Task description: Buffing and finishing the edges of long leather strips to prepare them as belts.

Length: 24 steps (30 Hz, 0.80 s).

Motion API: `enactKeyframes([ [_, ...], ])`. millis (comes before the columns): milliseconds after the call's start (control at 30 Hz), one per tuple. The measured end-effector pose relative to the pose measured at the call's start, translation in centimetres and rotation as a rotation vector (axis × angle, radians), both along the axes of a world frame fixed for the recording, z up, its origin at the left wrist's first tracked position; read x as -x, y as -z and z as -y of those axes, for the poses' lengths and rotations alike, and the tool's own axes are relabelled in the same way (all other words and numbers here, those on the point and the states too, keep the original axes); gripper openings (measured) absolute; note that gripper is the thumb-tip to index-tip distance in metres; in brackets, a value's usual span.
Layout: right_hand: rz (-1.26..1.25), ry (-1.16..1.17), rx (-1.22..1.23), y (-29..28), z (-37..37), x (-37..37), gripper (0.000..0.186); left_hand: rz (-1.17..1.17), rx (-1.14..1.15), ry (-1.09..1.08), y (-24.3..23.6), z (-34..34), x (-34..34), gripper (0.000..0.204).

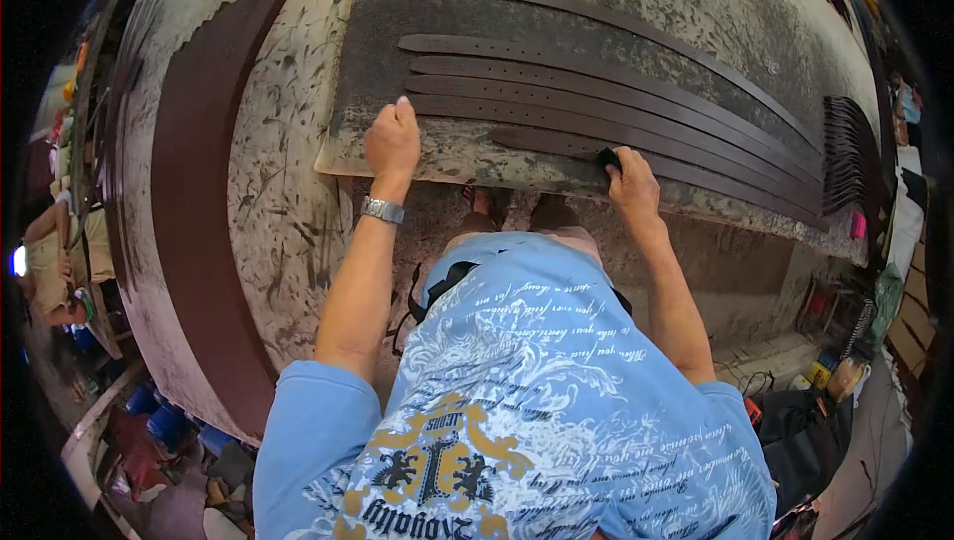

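The nearest dark-brown belt strap [547, 141] points its tip toward my left hand [392, 146], its long axis running rightward past my right hand [633, 182], which pinches a black pad [607, 156]. My left is curled; whether around anything, I can't tell.

Wears lt-blue print tee [517, 341], silver wristwatch [383, 210], poss. blk waist strap [455, 275].

Black bag [803, 456] lower right; green sheeting [887, 304] beyond.
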State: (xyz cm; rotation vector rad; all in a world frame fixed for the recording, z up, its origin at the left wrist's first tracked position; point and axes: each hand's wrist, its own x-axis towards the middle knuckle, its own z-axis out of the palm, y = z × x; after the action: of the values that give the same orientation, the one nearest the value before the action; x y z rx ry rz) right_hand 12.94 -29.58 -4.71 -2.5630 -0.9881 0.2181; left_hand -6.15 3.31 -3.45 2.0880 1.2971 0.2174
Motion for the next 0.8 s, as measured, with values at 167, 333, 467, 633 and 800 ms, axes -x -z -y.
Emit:
enactKeyframes([
  [167, 0.016, -0.004, 0.076, -0.2, -0.5, 0.1, 0.024, 0.151, -0.537, 0.051, 1.5, 0.7, -0.5, 0.035],
  [333, -0.053, -0.018, 0.03, -1.2, -1.0, -0.8, 0.021, 0.214, -0.116, 0.092, 1.6, 2.3, -1.8, 0.036],
  [467, -0.174, 0.02, -0.02, -4.2, -3.5, -1.2, 0.021, 0.169, -0.379, 0.244, -1.5, 8.0, -3.3, 0.043],
  [633, -0.215, -0.205, -0.074, -5.4, -9.9, -2.0, 0.023, 0.1, -0.367, 0.58, -0.4, 14.2, -4.7, 0.07],
  [800, -0.131, -0.537, -0.164, -2.1, -19.3, -1.1, 0.023, -0.084, -0.272, 0.371, 1.8, 13.0, -6.1, 0.087],
])
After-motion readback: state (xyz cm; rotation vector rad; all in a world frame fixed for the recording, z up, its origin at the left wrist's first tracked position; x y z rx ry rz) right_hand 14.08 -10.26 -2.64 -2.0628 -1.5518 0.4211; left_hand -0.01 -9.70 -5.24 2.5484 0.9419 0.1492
